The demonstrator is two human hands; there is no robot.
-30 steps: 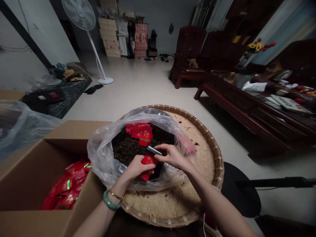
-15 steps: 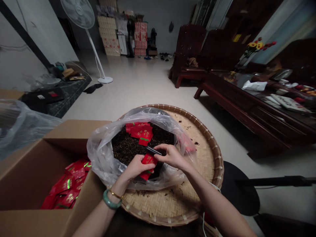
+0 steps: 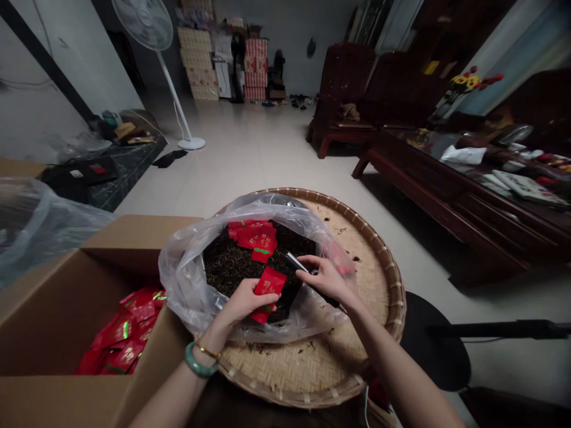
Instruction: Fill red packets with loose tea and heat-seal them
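My left hand (image 3: 246,302) pinches a small red packet (image 3: 270,282) with gold print, held tilted above an open clear plastic bag (image 3: 181,279). In my right hand (image 3: 329,279) is a slim black hand-held bag sealer (image 3: 295,263) with a pale strip along it. Its tip is just right of the packet, apart from it. Dark loose tea leaves (image 3: 227,267) fill the bag. More red packets (image 3: 259,236) lie on the leaves toward the back. Beneath the bag is a round woven bamboo tray (image 3: 375,261), with leaf bits scattered on it.
At left stands an open cardboard box (image 3: 40,309) with many red packets (image 3: 122,333) inside. A black round stand base (image 3: 435,342) is on the floor at right. Further off are a white standing fan (image 3: 169,89), a dark wooden table (image 3: 446,190) and stacked cartons (image 3: 196,62).
The bag sealer has come off the packet's upper end, moving right with my right hand. My left hand still holds the packet in nearly the same place, its top now uncovered.
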